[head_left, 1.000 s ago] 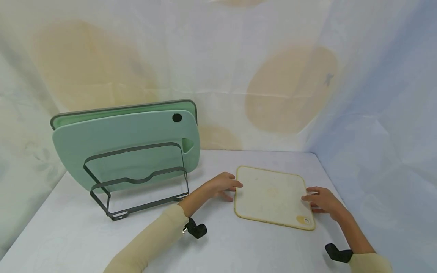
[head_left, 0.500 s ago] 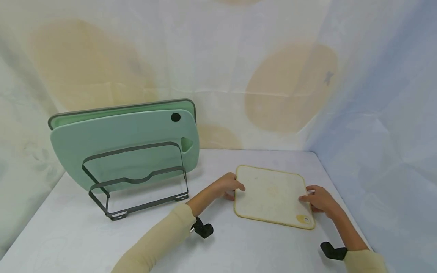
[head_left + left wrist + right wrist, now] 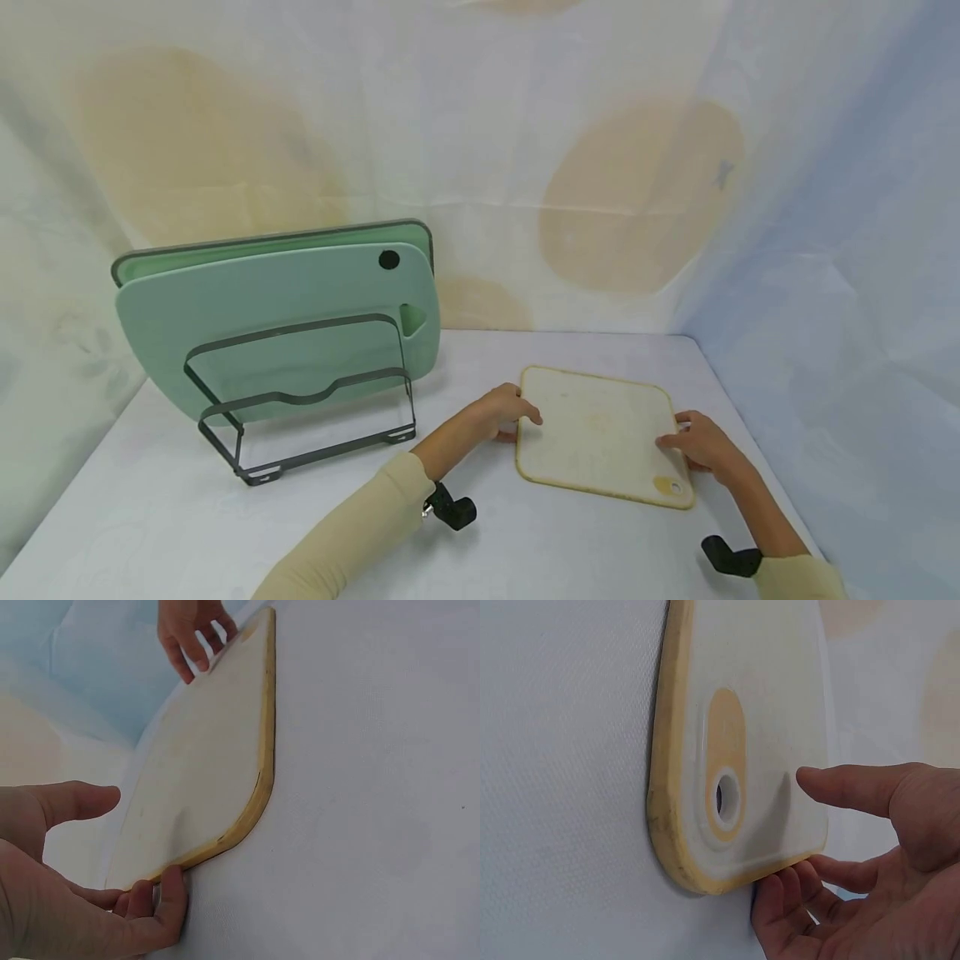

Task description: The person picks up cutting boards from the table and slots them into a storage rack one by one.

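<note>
A small square cream cutting board with a yellow rim (image 3: 600,433) is lying flat on the white cloth-covered table (image 3: 187,533), right of centre and near the person. Both hands are gripping it at opposite edges. The left hand (image 3: 498,414) is holding the left edge, fingers curling under the rim and thumb hovering over the top, as the left wrist view shows (image 3: 90,900). The right hand (image 3: 701,446) is doing the same at the right edge beside the hanging hole (image 3: 727,796), fingertips tucking beneath, thumb above.

Far left, 2 large pale green cutting boards (image 3: 277,308) are leaning in a dark metal wire rack (image 3: 300,400), whose front slot is sitting unfilled.

Judging by this, the grasp is just being made; the board is not yet lifted, so carrying and placing it all remain.
</note>
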